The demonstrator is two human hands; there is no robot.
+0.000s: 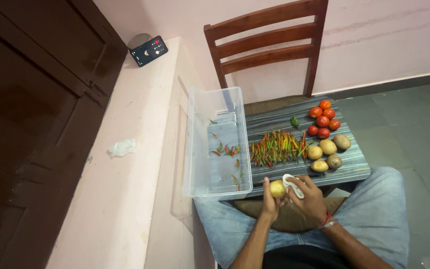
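We see the left hand (pixel 269 203) clasping a yellow potato (pixel 277 188) just above the lap, the right hand (pixel 310 199) pressing a white cloth (pixel 291 184) against it, with chillies (pixel 277 147), more potatoes (pixel 328 150), tomatoes (pixel 323 118) and a clear tub (pixel 200 149) beyond.

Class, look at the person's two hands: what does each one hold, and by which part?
The left hand grips a round yellowish potato from below, around its lower side. The right hand holds a white cloth bunched in its fingers.

A small black phone (pixel 148 51) lies at the far end of the pale pink ledge (pixel 125 189). Its rectangular screen is lit, with small red and white marks. No packages, labels or signs show.
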